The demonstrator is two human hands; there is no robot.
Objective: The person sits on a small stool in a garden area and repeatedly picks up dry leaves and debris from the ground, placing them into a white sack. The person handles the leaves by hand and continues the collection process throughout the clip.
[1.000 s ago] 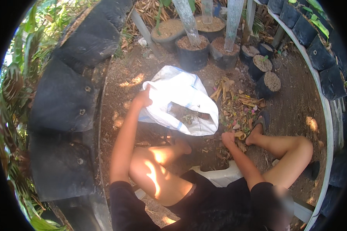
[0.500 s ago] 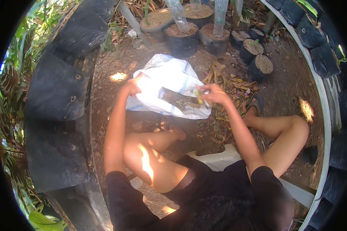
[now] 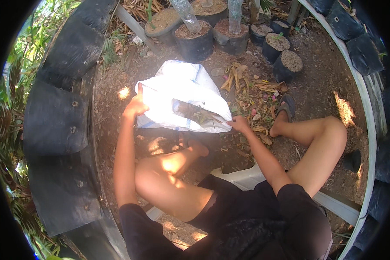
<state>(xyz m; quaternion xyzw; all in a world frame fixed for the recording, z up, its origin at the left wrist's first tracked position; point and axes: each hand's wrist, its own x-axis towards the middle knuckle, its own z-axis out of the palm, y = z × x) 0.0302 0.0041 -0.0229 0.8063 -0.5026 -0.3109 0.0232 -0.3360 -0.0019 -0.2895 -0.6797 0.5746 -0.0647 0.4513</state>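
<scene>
We note the white woven sack (image 3: 184, 93) lying on bare soil directly ahead, its mouth facing us and running left to right between our hands. Our left hand (image 3: 135, 106) is clamped on the mouth's left rim; our right hand (image 3: 238, 123) pinches its right corner closed-fingered, close beside the dry leaf litter (image 3: 251, 93). The sack shows faint blue stripes, no legible label. Black pots (image 3: 195, 41) stand beyond.
</scene>
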